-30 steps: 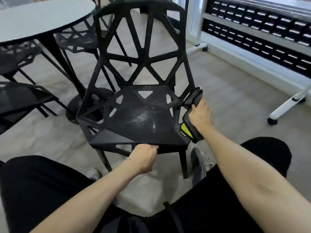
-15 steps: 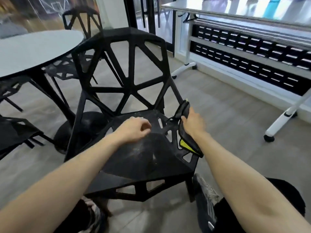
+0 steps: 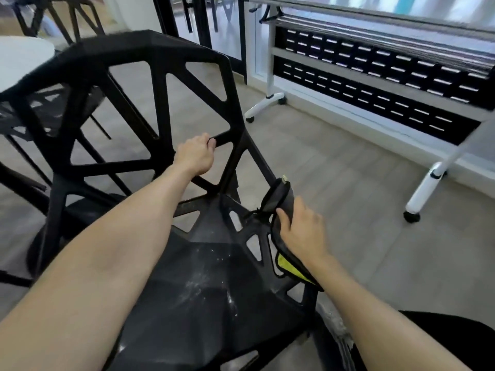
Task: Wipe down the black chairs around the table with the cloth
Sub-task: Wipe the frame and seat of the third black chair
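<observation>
Left hand (image 3: 194,156) reaching through the openwork back of the black chair (image 3: 160,108), fingers curled round one of the slanted struts low in the backrest, thumb tip showing on the near side of the bar. Right hand (image 3: 302,231) at the chair's right edge, where seat and backrest frame meet, fingers spread fairly wide and only lightly bent, palm down and pressing the cloth (image 3: 280,210) against the frame; thumb lying along the cloth's inner side. Dark cloth with a bright yellow-green patch at its lower end, draped over the chair's right rim, upper end bunched just beyond the fingertips, lower end trailing under the wrist. Seat of the chair directly below both forearms, faceted, with pale dusty specks scattered across its middle. Left of the chair's back, a round pale surface (image 3: 21,60) with further black chairs (image 3: 40,116) of the same cut-out pattern tucked beside it, one more (image 3: 53,20) behind. Right of the chair, well apart across grey plank floor (image 3: 348,170), a white-framed folding table (image 3: 401,62) on castors, tipped on its side with dark slotted panels facing the chair. Below the chair's front right corner, a shoe (image 3: 334,325) and dark trouser leg (image 3: 442,336). Nothing between either hand and the frame.
</observation>
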Motion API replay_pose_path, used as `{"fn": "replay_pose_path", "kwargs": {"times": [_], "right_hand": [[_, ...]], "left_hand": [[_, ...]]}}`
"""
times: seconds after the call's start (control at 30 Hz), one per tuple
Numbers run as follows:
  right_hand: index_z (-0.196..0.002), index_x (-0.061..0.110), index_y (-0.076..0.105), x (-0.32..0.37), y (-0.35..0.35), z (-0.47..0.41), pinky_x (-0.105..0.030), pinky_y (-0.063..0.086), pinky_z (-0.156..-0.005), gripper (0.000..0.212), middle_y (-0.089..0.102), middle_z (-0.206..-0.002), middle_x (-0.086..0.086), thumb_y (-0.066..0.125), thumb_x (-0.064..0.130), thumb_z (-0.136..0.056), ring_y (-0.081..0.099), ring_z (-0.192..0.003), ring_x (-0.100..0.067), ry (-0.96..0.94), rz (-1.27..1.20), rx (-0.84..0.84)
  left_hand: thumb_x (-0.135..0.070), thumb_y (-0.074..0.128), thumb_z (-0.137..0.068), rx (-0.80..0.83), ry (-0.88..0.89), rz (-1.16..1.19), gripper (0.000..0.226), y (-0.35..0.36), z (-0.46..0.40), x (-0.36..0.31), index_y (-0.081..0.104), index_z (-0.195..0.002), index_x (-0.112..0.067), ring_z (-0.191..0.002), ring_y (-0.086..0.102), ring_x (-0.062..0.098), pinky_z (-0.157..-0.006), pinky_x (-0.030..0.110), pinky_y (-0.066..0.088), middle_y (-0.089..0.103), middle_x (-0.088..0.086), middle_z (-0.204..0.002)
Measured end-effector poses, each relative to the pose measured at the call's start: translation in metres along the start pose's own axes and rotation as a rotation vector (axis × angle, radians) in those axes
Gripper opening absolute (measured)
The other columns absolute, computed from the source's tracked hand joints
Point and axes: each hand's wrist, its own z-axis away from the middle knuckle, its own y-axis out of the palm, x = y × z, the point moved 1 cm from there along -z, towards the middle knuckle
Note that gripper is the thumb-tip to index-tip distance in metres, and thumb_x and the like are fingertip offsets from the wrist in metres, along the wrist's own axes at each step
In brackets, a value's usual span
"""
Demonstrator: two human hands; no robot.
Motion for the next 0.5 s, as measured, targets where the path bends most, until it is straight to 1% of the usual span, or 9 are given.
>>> {"fn": "replay_pose_path", "kwargs": {"times": [0.1,0.2,0.33,0.43,0.5], "right_hand": [[-0.108,0.013,0.05,0.013,-0.009,0.017,-0.045,0.049,-0.059,0.035,0.064,-0.087,-0.01,0.047,0.048,-0.108,0.064,-0.072,-0.038,-0.046,-0.048,0.041],[-0.111,0.013,0.051,0.029,-0.022,0.046,-0.043,0.044,-0.062,0.035,0.062,-0.094,-0.009,0.044,0.047,-0.11,0.062,-0.078,-0.037,-0.089,-0.104,0.099],[-0.114,0.01,0.048,0.044,-0.032,0.069,-0.045,0.045,-0.067,0.038,0.065,-0.103,-0.016,0.038,0.047,-0.112,0.067,-0.09,-0.044,-0.105,-0.03,0.258],[-0.122,0.007,0.049,0.083,-0.03,0.035,-0.043,0.039,-0.07,0.042,0.066,-0.112,-0.021,0.038,0.047,-0.113,0.064,-0.102,-0.045,-0.116,-0.076,0.335],[-0.121,0.008,0.05,0.126,-0.025,-0.005,-0.042,0.039,-0.072,0.042,0.066,-0.114,-0.022,0.04,0.047,-0.113,0.062,-0.104,-0.045,-0.109,-0.146,0.375]], "left_hand": [[-0.043,0.028,-0.116,-0.005,-0.027,-0.009,0.039,-0.01,0.021,0.012,0.056,-0.115,-0.015,-0.113,0.063,0.045,-0.09,0.049,0.044,0.069,0.019,-0.121],[-0.043,0.028,-0.115,-0.007,-0.043,-0.017,0.038,-0.016,0.062,0.033,0.056,-0.112,-0.017,-0.111,0.064,0.045,-0.088,0.049,0.044,0.071,0.018,-0.118],[-0.042,0.029,-0.115,-0.026,-0.079,-0.008,0.031,-0.021,0.113,0.051,0.048,-0.098,-0.023,-0.105,0.065,0.043,-0.086,0.049,0.042,0.071,0.015,-0.108],[-0.041,0.029,-0.115,-0.05,-0.113,-0.011,0.033,-0.025,0.141,0.06,0.047,-0.097,-0.021,-0.103,0.065,0.041,-0.088,0.05,0.042,0.066,0.009,-0.099],[-0.041,0.028,-0.116,-0.042,-0.126,-0.017,0.033,-0.027,0.153,0.066,0.047,-0.099,-0.02,-0.103,0.065,0.04,-0.089,0.051,0.044,0.064,0.008,-0.098]]}}
